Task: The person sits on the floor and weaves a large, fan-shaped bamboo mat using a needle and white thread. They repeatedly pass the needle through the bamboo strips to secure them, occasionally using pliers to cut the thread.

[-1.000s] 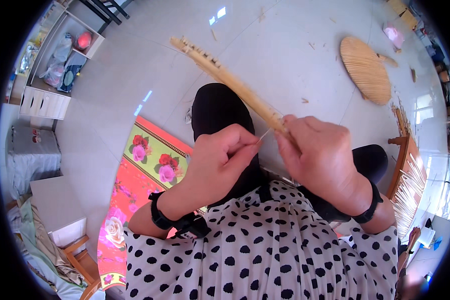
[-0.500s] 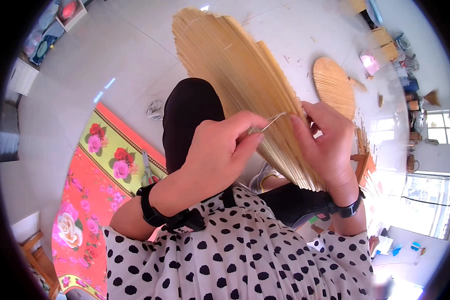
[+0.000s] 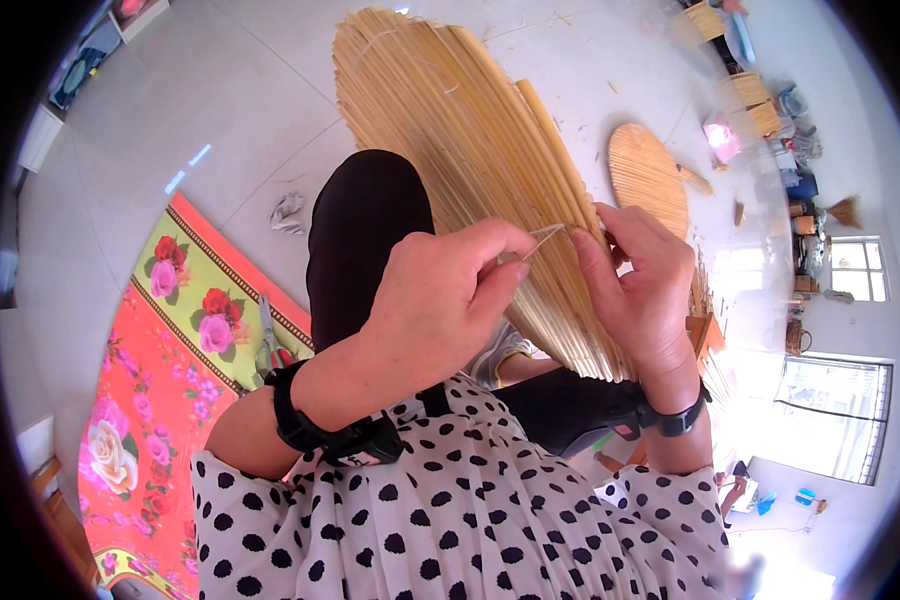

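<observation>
A long oval mat of straw-coloured stalks (image 3: 430, 110), laid side by side, leans across my lap at a slant. My right hand (image 3: 640, 280) is closed on its right edge, thumb on top and fingers behind. A thin white thread (image 3: 548, 235) runs from that edge to my left hand (image 3: 440, 275), which pinches it between thumb and forefinger just above the mat. The thread's other end is hidden near my right thumb.
A smaller round stalk mat (image 3: 650, 180) lies on the floor at the right. Scissors (image 3: 269, 335) rest on a flowered red cloth (image 3: 150, 400) at the left. A crumpled grey scrap (image 3: 288, 212) is near my knee. A wooden stool (image 3: 705, 335) stands right of my right hand.
The whole view has shifted slightly, so the floor, cloth and small mat appear farther left. Both hands keep their grips on the thread and the mat's edge.
</observation>
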The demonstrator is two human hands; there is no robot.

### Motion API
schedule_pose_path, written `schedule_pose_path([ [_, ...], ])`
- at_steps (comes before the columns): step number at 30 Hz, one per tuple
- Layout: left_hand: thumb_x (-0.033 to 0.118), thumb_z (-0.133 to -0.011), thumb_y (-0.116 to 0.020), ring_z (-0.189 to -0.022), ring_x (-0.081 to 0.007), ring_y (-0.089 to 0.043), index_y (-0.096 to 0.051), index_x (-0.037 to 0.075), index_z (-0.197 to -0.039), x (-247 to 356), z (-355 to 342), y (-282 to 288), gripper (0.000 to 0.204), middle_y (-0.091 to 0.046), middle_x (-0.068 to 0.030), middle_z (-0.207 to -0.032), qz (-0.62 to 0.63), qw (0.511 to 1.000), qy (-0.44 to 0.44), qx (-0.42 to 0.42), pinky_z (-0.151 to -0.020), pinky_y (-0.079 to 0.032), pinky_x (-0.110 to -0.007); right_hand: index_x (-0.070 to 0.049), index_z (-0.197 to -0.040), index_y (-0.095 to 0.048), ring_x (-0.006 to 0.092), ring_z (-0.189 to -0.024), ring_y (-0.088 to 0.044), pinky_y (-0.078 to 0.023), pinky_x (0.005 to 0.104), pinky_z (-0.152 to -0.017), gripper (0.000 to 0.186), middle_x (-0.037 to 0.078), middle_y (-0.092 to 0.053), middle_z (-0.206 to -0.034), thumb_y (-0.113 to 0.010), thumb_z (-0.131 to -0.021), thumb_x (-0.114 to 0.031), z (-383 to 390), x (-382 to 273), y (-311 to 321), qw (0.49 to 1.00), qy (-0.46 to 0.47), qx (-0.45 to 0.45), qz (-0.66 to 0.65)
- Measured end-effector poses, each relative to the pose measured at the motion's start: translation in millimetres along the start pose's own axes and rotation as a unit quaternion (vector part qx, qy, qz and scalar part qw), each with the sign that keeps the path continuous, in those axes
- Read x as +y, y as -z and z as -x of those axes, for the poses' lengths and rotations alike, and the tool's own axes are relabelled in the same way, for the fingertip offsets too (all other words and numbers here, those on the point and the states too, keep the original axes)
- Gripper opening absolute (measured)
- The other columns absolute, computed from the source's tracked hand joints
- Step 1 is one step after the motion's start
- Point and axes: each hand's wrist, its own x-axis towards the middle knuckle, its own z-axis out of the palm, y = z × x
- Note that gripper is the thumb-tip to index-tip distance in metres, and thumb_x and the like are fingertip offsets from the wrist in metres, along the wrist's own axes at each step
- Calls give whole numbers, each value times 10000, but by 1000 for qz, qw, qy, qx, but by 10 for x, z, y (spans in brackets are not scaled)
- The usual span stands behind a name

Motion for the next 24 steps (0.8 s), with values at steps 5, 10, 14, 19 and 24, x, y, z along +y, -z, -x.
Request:
schedule_pose_path([
  [5,5,-890,-595,-513,-55,-410,-628,-22,-1035,-17,-44,-47,151,-513,-52,-577,-3,1000,-8,2,-477,-322,-245,19,-983,-679,227,-546,-586,-470,314,-496,251,114,-597,-700,-756,-778,-104,10,34,64,1000,-15,-17,2],
  [10,16,-889,-596,-501,-73,-419,-643,-16,-1028,-2,-71,-51,150,-519,-67,-576,-5,999,-32,-7,-476,-331,-253,36,-1063,-660,149,-730,-657,-529,250,-621,298,115,-678,-863,-754,-790,-41,30,23,210,991,-87,-94,-21],
  [14,24,-891,-599,-500,-69,-417,-648,-11,-1027,55,-108,-68,149,-521,-67,-576,-35,999,-27,-33,-473,-332,-251,19,-994,-677,214,-573,-593,-475,303,-504,260,116,-601,-717,-758,-764,-73,100,86,155,998,-47,-30,-15],
  [19,20,-897,-598,-518,-51,-416,-641,-9,-1044,2,-83,-145,155,-536,-58,-583,7,1000,-12,-28,-478,-338,-244,33,-980,-671,192,-535,-540,-420,284,-486,252,111,-568,-689,-753,-754,-44,160,86,143,999,-33,2,-13],
  [24,14,-905,-595,-530,-47,-423,-629,-10,-1051,-16,-47,-144,152,-553,-42,-594,28,999,-11,-12,-491,-340,-231,43,-993,-671,169,-524,-506,-406,278,-488,255,101,-544,-668,-747,-762,-35,256,107,181,998,-63,29,0],
])
